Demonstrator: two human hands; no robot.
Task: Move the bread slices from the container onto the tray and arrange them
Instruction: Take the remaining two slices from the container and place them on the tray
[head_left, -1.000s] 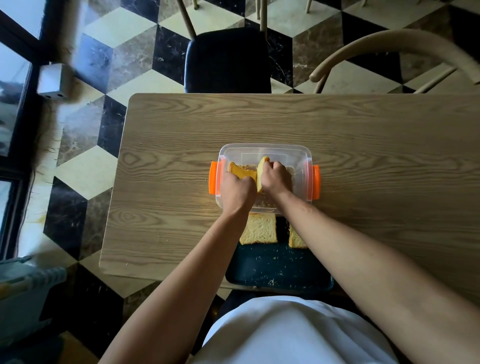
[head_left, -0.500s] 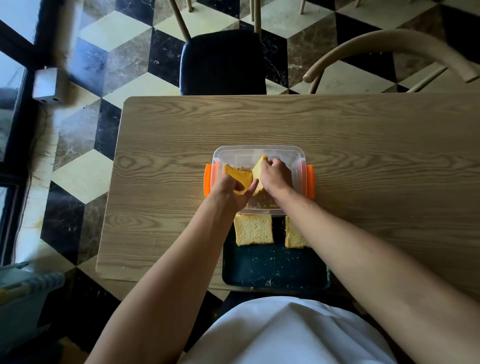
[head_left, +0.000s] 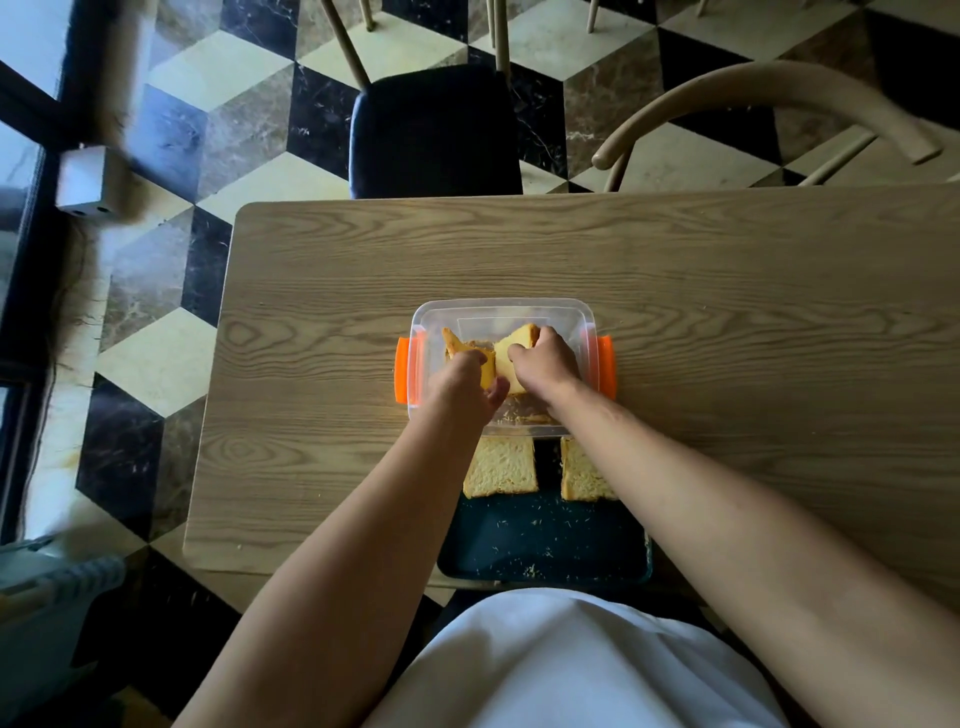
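Observation:
A clear plastic container (head_left: 498, 312) with orange side clips sits mid-table. Both hands reach into it. My left hand (head_left: 462, 384) grips one bread slice (head_left: 453, 343) that tilts up toward the left. My right hand (head_left: 545, 364) grips a second bread slice (head_left: 511, 348), lifted on edge. Just in front of the container lies a dark tray (head_left: 540, 545) dusted with crumbs. Two slices lie flat along its far edge: one on the left (head_left: 501, 467), one on the right (head_left: 582, 475) partly hidden by my right forearm.
The wooden table (head_left: 727, 312) runs wide to the right. A black padded chair (head_left: 434, 135) stands at the far side and a curved wooden chair back (head_left: 753, 98) at the far right. The table's left edge drops to a chequered floor.
Both slices have come up higher out of the container and spread apart, the left one tipping leftward. The view has shifted slightly.

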